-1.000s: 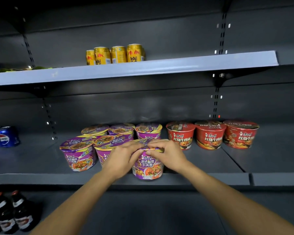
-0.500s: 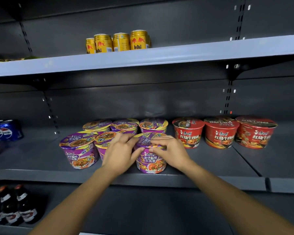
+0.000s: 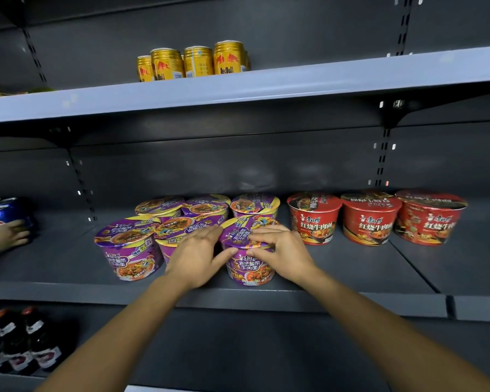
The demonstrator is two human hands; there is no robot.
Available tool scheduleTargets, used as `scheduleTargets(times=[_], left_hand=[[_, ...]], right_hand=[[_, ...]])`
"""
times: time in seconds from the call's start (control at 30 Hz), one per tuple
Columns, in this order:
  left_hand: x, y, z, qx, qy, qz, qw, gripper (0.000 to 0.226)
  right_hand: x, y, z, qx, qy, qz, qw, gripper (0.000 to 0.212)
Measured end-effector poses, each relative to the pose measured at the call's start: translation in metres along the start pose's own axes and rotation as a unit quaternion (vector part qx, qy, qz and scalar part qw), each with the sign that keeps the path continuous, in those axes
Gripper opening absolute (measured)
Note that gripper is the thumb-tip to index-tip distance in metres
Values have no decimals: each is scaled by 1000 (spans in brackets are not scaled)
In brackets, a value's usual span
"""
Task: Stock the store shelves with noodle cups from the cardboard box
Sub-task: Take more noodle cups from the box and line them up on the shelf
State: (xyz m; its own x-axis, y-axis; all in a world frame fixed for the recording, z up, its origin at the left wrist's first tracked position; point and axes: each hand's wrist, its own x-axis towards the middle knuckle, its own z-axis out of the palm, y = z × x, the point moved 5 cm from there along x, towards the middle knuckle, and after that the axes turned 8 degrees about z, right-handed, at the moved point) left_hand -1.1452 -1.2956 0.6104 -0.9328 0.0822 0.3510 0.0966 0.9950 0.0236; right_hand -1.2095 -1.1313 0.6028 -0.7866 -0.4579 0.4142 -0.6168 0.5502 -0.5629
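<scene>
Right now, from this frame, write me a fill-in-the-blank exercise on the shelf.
The left hand and right hand touch a purple paper noodle cup at the grey metal shelf's ____ edge.
Right of it stand ____ red paper noodle cups.
The gold metal drink cans stand on the shelf ____ them.
Missing: front; three; above.

Overall dim; dark grey shelving soaks up light. Light falls from above and in front: front lip of upper shelf (image 3: 294, 86) reads pale, its underside in deep shadow. Soft sheen on gold cans (image 3: 198, 61) and on front purple noodle cup (image 3: 249, 267), sharp at centre frame. Blue cans (image 3: 3, 210) at left edge smeared. Shelf lines bow toward the corners. Bottles (image 3: 20, 346) lower left nearly lost in shadow.
</scene>
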Motion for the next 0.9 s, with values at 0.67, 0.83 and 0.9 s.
scheduleTargets(times=[0.67, 0.83, 0.9], left_hand=[[1, -4, 1, -18, -10, 28, 999, 62], [1, -2, 2, -9, -13, 29, 999, 62], [2, -2, 2, -10, -14, 30, 999, 63]], right_hand=[[6, 4, 4, 0, 4, -9, 1000, 45], [8, 5, 5, -2, 7, -11, 1000, 44], [8, 5, 6, -7, 11, -14, 1000, 44]])
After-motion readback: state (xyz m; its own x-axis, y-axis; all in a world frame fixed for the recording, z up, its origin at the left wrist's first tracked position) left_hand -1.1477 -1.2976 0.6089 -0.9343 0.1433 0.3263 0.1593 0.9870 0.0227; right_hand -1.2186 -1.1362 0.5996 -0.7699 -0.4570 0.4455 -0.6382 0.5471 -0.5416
